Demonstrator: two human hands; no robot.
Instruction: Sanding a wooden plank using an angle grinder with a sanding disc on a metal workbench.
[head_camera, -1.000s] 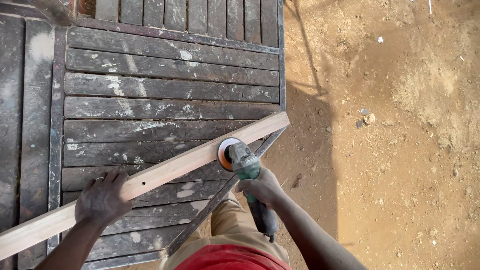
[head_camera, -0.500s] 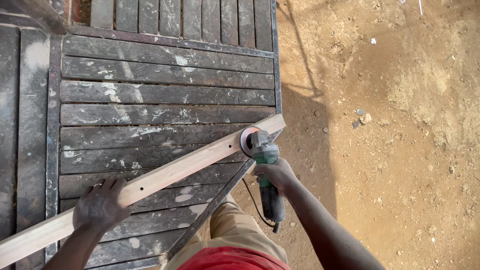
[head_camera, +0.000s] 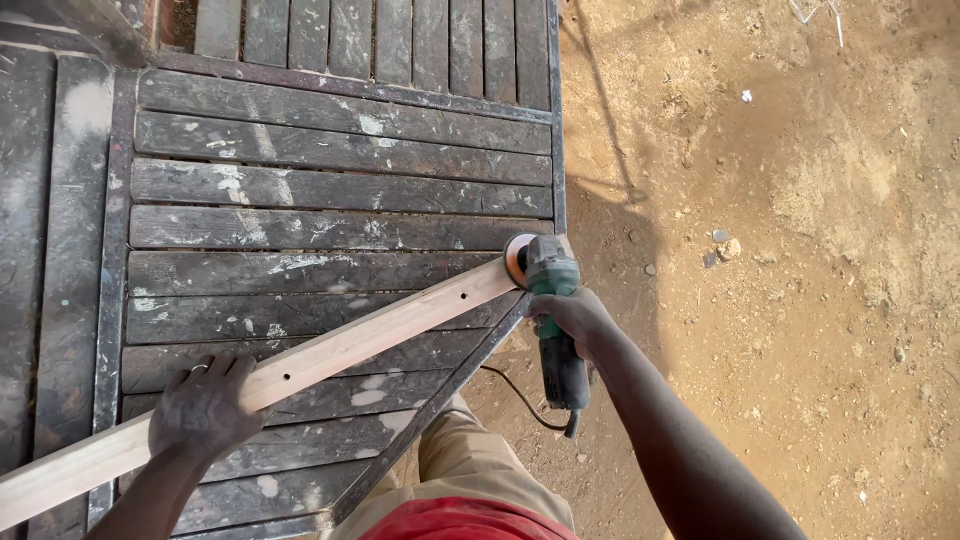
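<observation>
The left hand (head_camera: 205, 405) lies flat with fingers spread on a pale wooden plank (head_camera: 330, 350) that crosses a dark slatted table (head_camera: 330, 190) diagonally. The right hand (head_camera: 572, 315) is closed around a green grinder (head_camera: 555, 320), its orange disc (head_camera: 516, 258) touching the plank's far end beside the dirt ground (head_camera: 800, 250).

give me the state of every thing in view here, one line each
long pale wooden plank: lying slanted across the table, far end at the sanding disc
green angle grinder with orange sanding disc: gripped, disc against the plank's end; spinning or not, cannot tell
left hand: palm down, pressing on the plank
right hand: closed around the grinder body
dark slatted wooden table: paint-flecked, bearing the plank
black power cord: hanging slack below the grinder
</observation>
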